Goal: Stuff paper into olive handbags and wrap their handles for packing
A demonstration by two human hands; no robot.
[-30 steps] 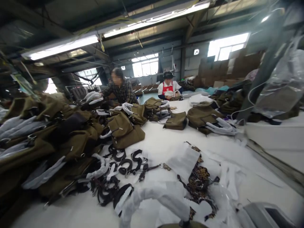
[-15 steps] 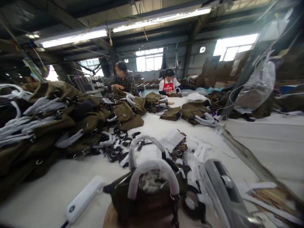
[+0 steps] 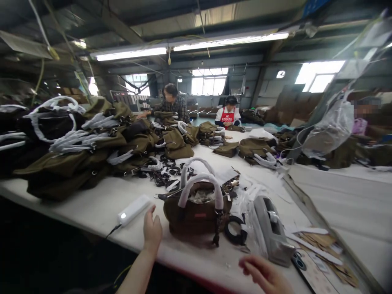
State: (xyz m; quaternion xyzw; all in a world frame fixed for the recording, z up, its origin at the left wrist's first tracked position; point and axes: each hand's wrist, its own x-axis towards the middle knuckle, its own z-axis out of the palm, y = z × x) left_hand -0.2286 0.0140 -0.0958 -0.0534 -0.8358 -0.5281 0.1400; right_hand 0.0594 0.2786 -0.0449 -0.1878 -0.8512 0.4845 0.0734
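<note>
An olive-brown handbag (image 3: 197, 218) stands upright on the white table, its two handles wrapped in white and pale stuffing showing in its open top. A dark braided charm (image 3: 217, 228) hangs down its front on the right. Just left of the bag is my left hand (image 3: 152, 229), thumb and fingers apart, holding nothing. My right hand (image 3: 260, 274) hovers over the table's front edge, fingers loosely bent and slightly blurred, with nothing visible in them. A rolled black strap (image 3: 236, 229) lies against the bag's right side.
A grey tape dispenser (image 3: 271, 228) sits to the right, near a phone (image 3: 310, 267) and brown paper pieces (image 3: 324, 245). On the left are a white power strip (image 3: 134, 209) and piled olive bags (image 3: 70, 167). Black straps (image 3: 162, 173) lie behind. Several people work farther off.
The view has shifted back and left, so the bag now appears smaller and whole. Both my hands now show clearly, apart from the bag. Another person has appeared at the right edge.
</note>
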